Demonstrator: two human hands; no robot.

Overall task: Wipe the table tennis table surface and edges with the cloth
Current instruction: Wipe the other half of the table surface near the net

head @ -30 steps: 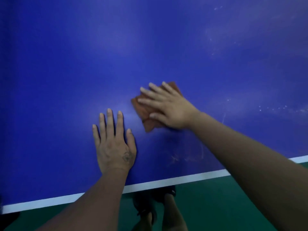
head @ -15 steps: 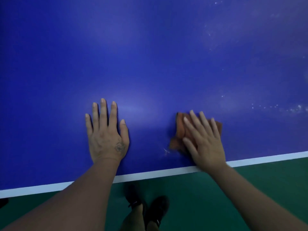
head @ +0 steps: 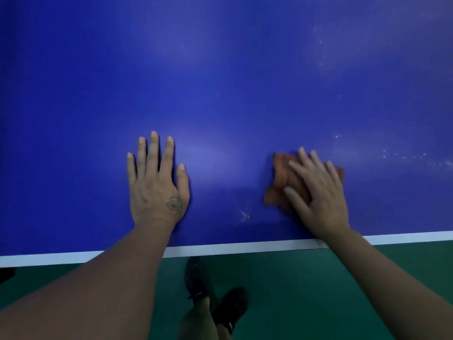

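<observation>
The blue table tennis table point(head: 220, 82) fills most of the head view, with a white line point(head: 232, 249) along its near edge. My right hand point(head: 318, 195) lies flat with spread fingers on a crumpled orange-brown cloth point(head: 280, 177), pressing it onto the surface close to the near edge. The hand hides most of the cloth. My left hand point(head: 158, 185) rests palm down on the bare blue surface to the left, fingers apart, holding nothing. A small white smear point(head: 244, 215) sits between the hands.
White specks and dusty streaks point(head: 416, 160) mark the surface to the right of the cloth and at the far right. Green floor point(head: 306, 290) lies below the table edge. My dark shoes point(head: 213, 298) stand on it under the edge.
My right hand has swept the cloth from the middle of the surface rightward and toward the near edge. The left hand has stayed flat in place.
</observation>
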